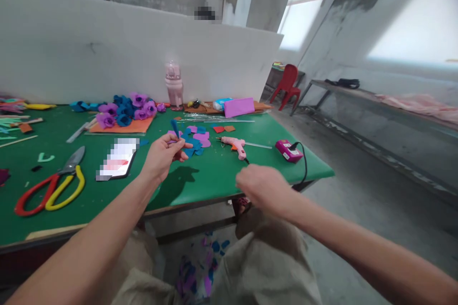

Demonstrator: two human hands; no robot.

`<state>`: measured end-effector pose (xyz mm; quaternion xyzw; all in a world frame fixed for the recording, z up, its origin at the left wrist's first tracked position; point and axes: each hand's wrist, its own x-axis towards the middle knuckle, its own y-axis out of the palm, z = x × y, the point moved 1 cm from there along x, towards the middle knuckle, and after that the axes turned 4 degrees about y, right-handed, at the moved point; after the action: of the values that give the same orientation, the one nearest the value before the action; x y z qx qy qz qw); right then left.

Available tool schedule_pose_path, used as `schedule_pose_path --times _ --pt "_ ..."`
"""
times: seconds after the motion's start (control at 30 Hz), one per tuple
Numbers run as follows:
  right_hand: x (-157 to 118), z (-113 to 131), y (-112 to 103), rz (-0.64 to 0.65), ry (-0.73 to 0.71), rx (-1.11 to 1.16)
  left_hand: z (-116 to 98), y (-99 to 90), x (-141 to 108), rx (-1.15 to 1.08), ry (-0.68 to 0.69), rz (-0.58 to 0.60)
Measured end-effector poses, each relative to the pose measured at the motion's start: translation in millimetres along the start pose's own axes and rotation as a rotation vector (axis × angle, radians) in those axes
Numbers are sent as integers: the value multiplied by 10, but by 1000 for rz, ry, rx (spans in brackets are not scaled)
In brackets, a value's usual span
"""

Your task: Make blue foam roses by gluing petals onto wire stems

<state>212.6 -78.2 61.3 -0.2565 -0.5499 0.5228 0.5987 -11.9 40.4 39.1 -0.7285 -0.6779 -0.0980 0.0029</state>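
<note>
Above the near part of the table, my left hand (163,155) pinches a small strip of dark blue paper (174,127) that points upward. Just beyond those fingers lies a loose pile of cut blue and purple paper petals (203,140). My right hand (264,187) is curled into a fist at the table's front edge, slightly blurred; anything inside it is hidden. A pink glue gun (233,144) with a clear glue stick in its back lies beyond the right hand. Its cord runs toward that hand.
Large scissors (66,178) with red and yellow handles and a phone (119,158) lie to the left. Finished paper flowers (125,110) and a pink bottle (174,86) stand at the back. A magenta power box (288,151) sits at right. Paper scraps (203,267) litter the floor.
</note>
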Motion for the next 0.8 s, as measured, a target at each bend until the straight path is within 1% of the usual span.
schedule_pose_path --times 0.03,0.1,0.13,0.17,0.23,0.27,0.3,0.37,0.43,0.47,0.5,0.53,0.57,0.6,0.63,0.67,0.7,0.73,0.77,0.8 --pt "174 -24 -135 -83 -41 9 8 -9 6 5 7 0" --pt "453 -18 -311 -159 -88 111 36 -26 19 22 8 4" --pt "553 6 -329 -179 -92 205 56 -37 26 29 1 2" --pt "635 37 -291 -163 -86 331 79 -52 34 35 -10 -3" --pt "773 110 -66 -57 -48 569 128 -91 49 24 -49 -3" --pt "841 144 98 -8 0 682 148 -113 53 15 -67 5" --pt "908 177 280 71 50 803 163 -136 53 0 -81 11" --pt "1026 248 646 303 119 1001 171 -175 43 -30 -101 22" --pt "1088 332 943 575 128 1164 151 -195 21 -61 -134 45" --pt "1091 377 1050 697 120 1243 132 -199 9 -76 -153 59" --pt "1074 418 1127 774 123 1309 109 -205 0 -95 -162 57" --pt "1037 454 1176 823 153 1341 82 -216 -4 -121 -154 28" --pt "978 484 1201 853 197 1340 53 -238 -2 -155 -128 -33" --pt "899 506 1204 846 230 1315 23 -270 7 -190 -91 -109" --pt "798 523 1192 855 242 1281 -5 -314 20 -223 -50 -189" --pt "675 536 1173 897 215 1235 -32 -366 36 -248 -13 -257" --pt "536 542 1155 923 152 1173 -56 -422 52 -263 15 -305" --pt "383 546 1145 983 31 1103 -77 -477 67 -268 35 -335" --pt "223 547 1148 1065 -118 1016 -94 -526 78 -265 50 -354" --pt "68 545 1161 1122 -269 902 -106 -565 83 -255 59 -366"
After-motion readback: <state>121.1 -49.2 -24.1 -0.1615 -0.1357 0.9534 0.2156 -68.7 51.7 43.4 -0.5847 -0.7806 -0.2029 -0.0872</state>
